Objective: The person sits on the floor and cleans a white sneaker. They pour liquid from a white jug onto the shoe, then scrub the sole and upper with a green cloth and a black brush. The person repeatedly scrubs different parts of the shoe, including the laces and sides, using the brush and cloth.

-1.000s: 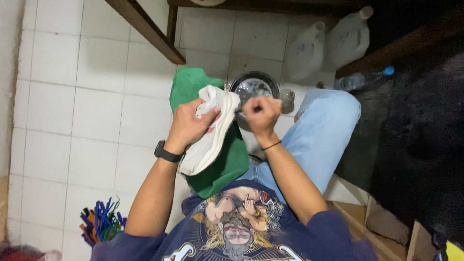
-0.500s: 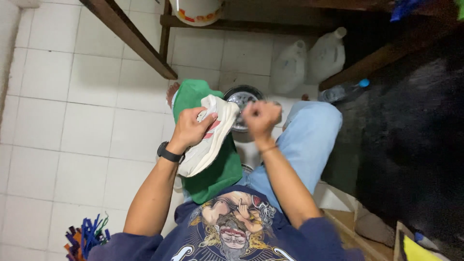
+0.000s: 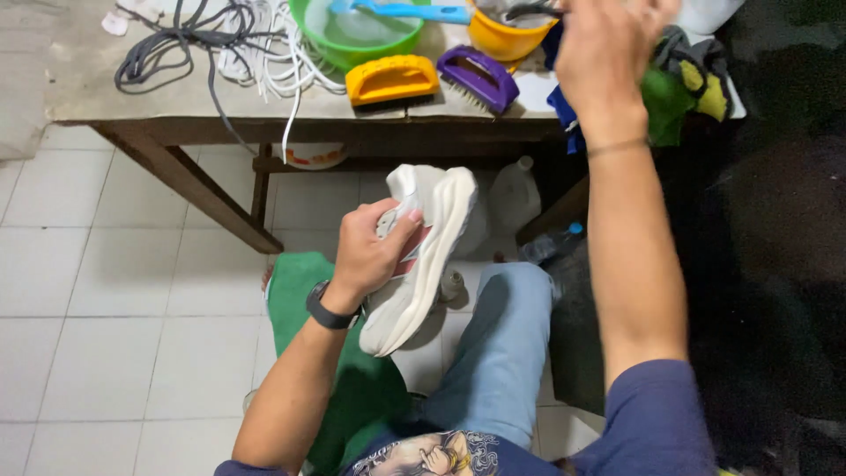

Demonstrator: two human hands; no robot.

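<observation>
The fingers [image 3: 388,231] of the left hand [image 3: 370,256] curl tightly round a white shoe [image 3: 423,256], thumb on one side and the rest wrapped over the upper, holding it sole-outward at the centre of the frame, above a green cloth [image 3: 295,291] spread over the lap and the tiled floor [image 3: 106,291]. A dark watch [image 3: 328,310] sits on that wrist. The right hand [image 3: 608,48] is raised to the upper right of the frame, over the bench [image 3: 88,88], and is blurred; whether its fingers are open or hold anything cannot be told. Just beside it to the left stands a yellow bowl [image 3: 498,40], and left of that a green basin [image 3: 366,31] with a blue brush [image 3: 405,11] laid across the rim. Near the bench's front edge lie an orange brush [image 3: 392,81] and a purple brush [image 3: 480,78], side by side. Grey and white cords [image 3: 211,40] are tangled at the upper left. Coloured rags [image 3: 679,84] are heaped at the bench's right end. Under the bench a plastic jug [image 3: 515,194] stands on the floor behind the shoe.
</observation>
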